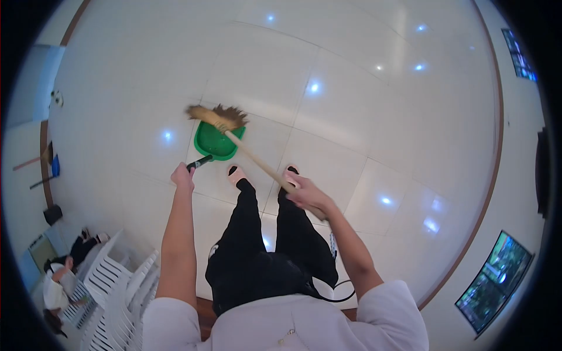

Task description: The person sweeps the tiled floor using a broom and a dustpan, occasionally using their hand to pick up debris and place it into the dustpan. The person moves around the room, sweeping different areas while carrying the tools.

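Gripping the green dustpan [219,142] by its black handle in your left hand [183,175], you held the broom [257,161] clasped in your right hand [308,195] — its bristles against the pan's far edge, above the tiled floor [345,131].

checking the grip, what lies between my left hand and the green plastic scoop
The black dustpan handle, joining left hand and green scoop; head view.

Green dustpan [219,142] beneath broom [222,119]
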`<action>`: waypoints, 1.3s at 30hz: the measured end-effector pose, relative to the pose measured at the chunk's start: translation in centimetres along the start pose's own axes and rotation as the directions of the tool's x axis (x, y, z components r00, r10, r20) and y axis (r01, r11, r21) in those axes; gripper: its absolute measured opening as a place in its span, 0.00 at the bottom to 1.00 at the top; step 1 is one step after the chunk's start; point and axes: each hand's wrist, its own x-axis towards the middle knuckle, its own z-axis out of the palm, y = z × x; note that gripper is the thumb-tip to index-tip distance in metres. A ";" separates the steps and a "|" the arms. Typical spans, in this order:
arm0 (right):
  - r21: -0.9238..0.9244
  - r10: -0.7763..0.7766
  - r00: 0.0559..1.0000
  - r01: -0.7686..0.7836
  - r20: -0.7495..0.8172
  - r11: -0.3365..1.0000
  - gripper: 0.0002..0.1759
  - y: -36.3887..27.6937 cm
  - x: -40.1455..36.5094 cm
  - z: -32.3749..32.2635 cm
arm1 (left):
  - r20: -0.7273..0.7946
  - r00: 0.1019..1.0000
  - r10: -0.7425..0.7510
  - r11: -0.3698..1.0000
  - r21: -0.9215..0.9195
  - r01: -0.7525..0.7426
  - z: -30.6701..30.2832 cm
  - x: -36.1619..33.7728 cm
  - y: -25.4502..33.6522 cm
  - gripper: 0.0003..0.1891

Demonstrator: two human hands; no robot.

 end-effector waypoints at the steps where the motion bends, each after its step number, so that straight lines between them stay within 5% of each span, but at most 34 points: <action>1: -0.007 0.027 0.999 -0.026 0.042 1.000 0.37 -1.9 -3.1 -0.6 | -0.035 0.999 -0.028 0.999 0.020 0.029 -0.5 0.9 0.5 0.05; 3: 0.061 0.110 0.993 -0.107 -0.047 0.992 0.37 -2.9 -8.5 -2.0 | -0.111 0.991 -0.076 0.996 0.036 0.081 -2.6 2.3 0.2 0.07; 7: 0.234 0.283 0.944 -0.240 -0.170 0.942 0.37 -1.5 -14.3 -2.5 | 0.064 0.997 -0.036 0.994 0.107 0.029 -7.0 5.3 1.3 0.07; 9: 0.208 0.289 0.879 -0.224 -0.379 0.952 0.38 0.4 -14.5 -1.4 | 0.163 0.987 0.004 0.984 0.175 -0.033 -9.4 6.5 1.9 0.10; 11: -0.001 0.135 0.863 -0.155 -0.487 0.988 0.34 4.3 -11.8 -0.9 | 0.192 0.981 0.013 0.980 0.195 -0.051 -11.7 7.6 2.2 0.10; 13: 0.137 0.200 0.839 -0.150 -0.506 0.979 0.23 5.1 -6.7 -2.1 | 0.227 0.973 0.042 0.960 0.260 -0.103 -12.1 8.7 2.4 0.12; 15: 0.378 0.291 0.866 -0.131 -0.406 0.917 0.11 5.8 -2.0 -1.7 | 0.247 0.966 0.078 0.936 0.315 -0.156 -12.0 9.5 2.7 0.13; 17: 0.358 0.334 0.873 -0.203 -0.354 0.911 0.08 5.8 1.1 1.6 | 0.261 0.957 0.126 0.906 0.363 -0.218 -11.2 10.3 3.6 0.14; 22: 0.093 0.282 0.945 -0.270 -0.164 0.958 0.35 -0.1 1.5 12.8 | 0.240 0.948 0.209 0.821 0.484 -0.303 -8.3 11.8 4.0 0.13; 25: 0.076 0.293 0.956 -0.292 -0.002 0.953 0.37 -3.4 1.9 13.3 | 0.132 0.957 0.257 0.720 0.634 -0.281 -6.2 13.0 3.5 0.14; 27: 0.316 0.386 0.907 -0.420 0.166 0.851 0.36 -5.8 2.2 11.7 | 0.110 0.964 0.243 0.727 0.637 -0.256 -5.1 12.5 4.5 0.14; 30: 0.647 0.268 0.914 -0.405 0.304 0.646 0.33 -8.0 -0.9 6.3 | 0.092 0.966 0.240 0.734 0.634 -0.243 -5.5 13.1 4.9 0.15; 35: 0.483 0.338 0.941 -0.302 0.013 0.822 0.34 -10.9 -10.4 0.1 | 0.152 0.959 0.241 0.758 0.587 -0.283 -10.0 12.2 5.3 0.12; 37: 0.385 0.327 0.944 -0.285 -0.046 0.878 0.33 -11.5 -10.2 -0.8 | 0.170 0.975 0.143 0.875 0.439 -0.204 -12.3 11.7 4.3 0.11; 39: 0.086 0.243 0.928 -0.228 -0.283 0.970 0.26 -12.1 -7.2 -0.7 | 0.139 0.980 0.144 0.894 0.406 -0.189 -14.2 10.7 4.0 0.11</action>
